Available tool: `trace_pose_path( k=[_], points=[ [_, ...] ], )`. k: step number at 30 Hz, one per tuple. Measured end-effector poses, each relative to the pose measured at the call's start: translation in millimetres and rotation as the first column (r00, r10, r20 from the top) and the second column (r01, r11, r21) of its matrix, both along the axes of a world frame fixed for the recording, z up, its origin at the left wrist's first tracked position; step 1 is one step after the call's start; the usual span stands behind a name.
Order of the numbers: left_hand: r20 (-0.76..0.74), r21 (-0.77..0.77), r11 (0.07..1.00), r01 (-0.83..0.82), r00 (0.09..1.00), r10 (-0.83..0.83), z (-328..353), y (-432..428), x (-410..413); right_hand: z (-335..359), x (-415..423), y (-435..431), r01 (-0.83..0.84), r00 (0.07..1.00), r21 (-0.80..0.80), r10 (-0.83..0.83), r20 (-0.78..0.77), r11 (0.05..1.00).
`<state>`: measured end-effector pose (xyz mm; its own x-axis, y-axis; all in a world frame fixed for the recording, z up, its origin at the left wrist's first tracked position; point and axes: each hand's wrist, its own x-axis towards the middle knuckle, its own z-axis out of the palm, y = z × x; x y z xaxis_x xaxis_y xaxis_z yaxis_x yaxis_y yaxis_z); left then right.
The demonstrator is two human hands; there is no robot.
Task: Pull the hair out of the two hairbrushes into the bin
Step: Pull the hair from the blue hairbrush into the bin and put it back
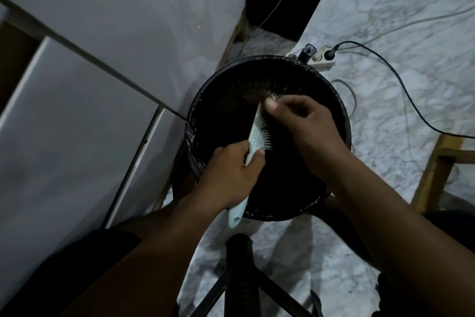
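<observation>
A pale mint hairbrush point(254, 136) is held over a round black bin point(339, 111) lined with a dark bag. My left hand point(231, 172) grips the brush by its handle, whose end sticks out below the hand. The bristles face right. My right hand point(303, 118) is at the brush's far end, with thumb and fingers pinched on a brownish tuft of hair point(257, 94) among the bristles. Only one hairbrush is in view. The bin's inside is too dark to show its contents.
A white cabinet point(90, 111) stands to the left of the bin. Behind the bin a power strip point(318, 58) with plugs and cables lies on the marble floor. A wooden frame point(434, 170) is at right. A dark stool or stand point(241, 278) is below, between my legs.
</observation>
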<state>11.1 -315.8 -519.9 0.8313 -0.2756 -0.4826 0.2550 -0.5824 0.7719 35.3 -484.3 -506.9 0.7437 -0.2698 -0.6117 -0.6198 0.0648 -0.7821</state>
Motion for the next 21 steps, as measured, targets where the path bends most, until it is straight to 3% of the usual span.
trace_pose_path(
  k=[2,5,8,10,12,13,15,18,21],
  points=[
    [0.004,0.017,1.000,0.007,1.000,-0.007,-0.4,-0.6,-0.5,-2.9,-2.9,4.3,-0.087,0.991,-0.280,0.112,0.074,0.956],
    [0.011,0.011,1.000,0.005,1.000,-0.005,0.6,-1.0,1.6,-6.7,-3.8,2.9,-0.007,0.991,-0.313,0.048,0.122,0.950],
    [-0.003,-0.027,1.000,-0.003,1.000,0.003,1.1,-1.0,3.9,-7.4,-3.2,0.7,0.100,0.988,-0.083,-0.090,0.125,0.992],
    [-0.020,-0.039,0.999,-0.022,1.000,0.021,1.0,-0.7,5.3,-5.4,-1.1,0.1,0.188,0.980,0.175,-0.197,0.038,0.967],
    [-0.021,-0.027,0.999,-0.033,0.999,0.033,0.3,-0.4,6.1,-4.0,1.2,1.3,0.200,0.979,0.294,-0.205,-0.016,0.935],
    [-0.015,-0.015,1.000,-0.023,1.000,0.023,-0.1,-0.4,5.9,-2.5,2.0,1.9,0.160,0.986,0.259,-0.166,0.001,0.953],
    [-0.001,0.009,1.000,0.015,1.000,-0.015,0.0,-1.2,4.1,-2.2,1.9,4.3,0.035,0.994,0.039,-0.039,0.105,0.999],
    [0.010,0.050,0.997,0.055,0.998,-0.056,-0.6,-1.8,1.4,-4.3,-0.3,8.4,-0.075,0.971,-0.301,0.139,0.194,0.951],
    [0.016,0.046,0.998,0.050,0.999,-0.051,0.5,-2.9,0.8,-8.1,0.8,3.8,0.025,0.983,-0.290,0.029,0.180,0.957]
  ],
)
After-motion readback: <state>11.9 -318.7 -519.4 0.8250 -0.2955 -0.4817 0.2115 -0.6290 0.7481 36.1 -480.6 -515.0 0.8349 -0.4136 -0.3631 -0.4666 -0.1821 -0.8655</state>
